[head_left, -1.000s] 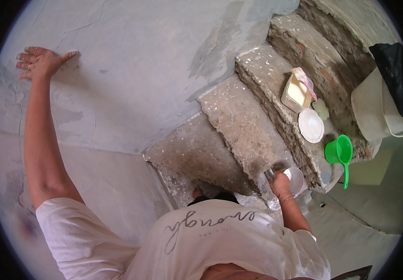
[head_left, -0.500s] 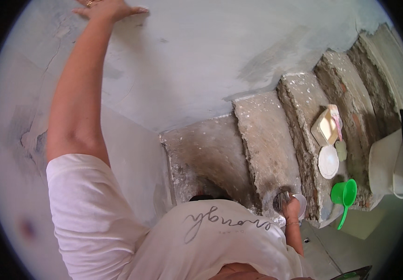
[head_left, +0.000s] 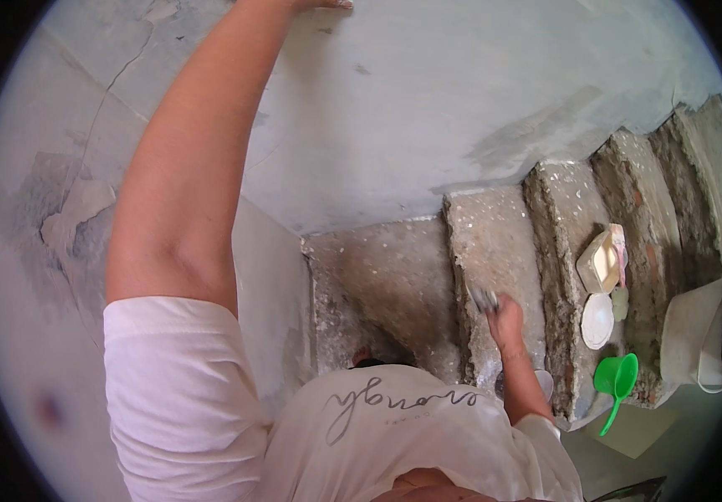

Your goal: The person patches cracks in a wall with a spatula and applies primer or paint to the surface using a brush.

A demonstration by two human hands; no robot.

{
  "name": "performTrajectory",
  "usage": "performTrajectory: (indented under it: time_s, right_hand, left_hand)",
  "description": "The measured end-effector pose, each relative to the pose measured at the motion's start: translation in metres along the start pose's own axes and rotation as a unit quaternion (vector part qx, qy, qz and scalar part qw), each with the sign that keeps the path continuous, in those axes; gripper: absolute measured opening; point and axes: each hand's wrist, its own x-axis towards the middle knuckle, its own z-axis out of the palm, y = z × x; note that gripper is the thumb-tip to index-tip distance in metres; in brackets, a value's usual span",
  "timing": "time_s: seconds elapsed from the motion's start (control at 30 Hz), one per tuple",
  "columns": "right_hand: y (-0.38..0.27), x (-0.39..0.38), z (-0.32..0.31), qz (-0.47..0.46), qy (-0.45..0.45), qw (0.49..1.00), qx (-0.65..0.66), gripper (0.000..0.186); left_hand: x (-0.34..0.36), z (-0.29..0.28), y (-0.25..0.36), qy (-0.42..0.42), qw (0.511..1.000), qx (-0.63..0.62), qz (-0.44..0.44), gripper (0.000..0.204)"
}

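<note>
My right hand (head_left: 507,323) is closed around a short grey-and-white brush-like tool (head_left: 484,300), blurred by motion, above a rough concrete step (head_left: 494,243). Its exact kind is hard to make out. Beneath my right forearm, a pale round bowl (head_left: 545,383) is partly covered by the arm. High up, my left arm reaches across to the grey plastered wall (head_left: 411,100). Of my left hand (head_left: 321,4) only the lower part and an outstretched digit show at the top edge, against the wall; the remaining fingers are out of the picture.
Rough, chipped steps climb to the right. On one stand an open tub (head_left: 599,263) of cream-coloured stuff with a pink-handled tool (head_left: 620,251), a white round lid (head_left: 597,321) and a green dipper (head_left: 617,375). A white bucket (head_left: 688,335) stands farther right. The left wall has a crack (head_left: 97,113).
My right hand has lifted the tool away from the bowl, up and left over the step. The view has shifted, so my left hand now sits mostly beyond the top edge.
</note>
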Motion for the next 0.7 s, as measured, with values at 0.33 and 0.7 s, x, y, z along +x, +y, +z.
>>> performTrajectory:
  time_s: [0.33,0.7]
  right_hand:
    - [-0.254,0.171,-0.053,-0.168,0.133,0.876,0.433,0.019]
    - [-0.29,0.278,0.005,0.011,0.162,0.75,0.642,0.021]
  left_hand:
    - [0.001,0.001,-0.005,-0.005,1.0,-0.02,0.013,0.154]
    - [0.001,0.003,-0.009,0.0,0.999,-0.036,0.038,0.149]
